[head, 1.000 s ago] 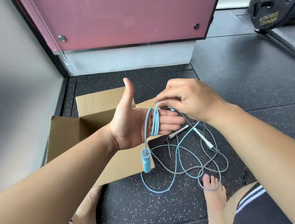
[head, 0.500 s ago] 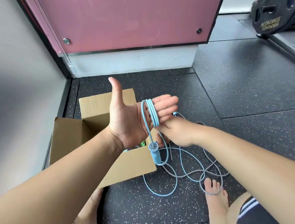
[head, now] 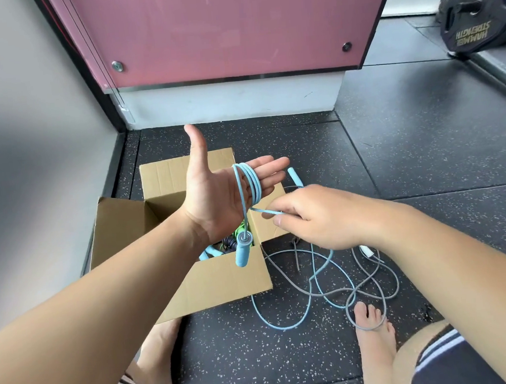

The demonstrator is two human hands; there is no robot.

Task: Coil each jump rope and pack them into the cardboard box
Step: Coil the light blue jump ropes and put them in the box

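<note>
The cardboard box [head: 222, 282] is brown paper board, dull, with faint ridges on its flap. The blue rope [head: 254, 185] looks like smooth, slightly shiny plastic. Its handle [head: 242, 254] is duller, with a shiny metal ring on top. The grey rope [head: 332, 292] at 5 o'clock may be plastic too. The floor [head: 424, 154] is dark, speckled and grainy. At 12 o'clock the pink panel [head: 217, 28] is glossy.

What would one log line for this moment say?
step: coiling blue jump rope | left hand: open, loops round fingers | right hand: pinching rope | grey rope: loose on floor | cardboard box: open, ropes inside
</note>
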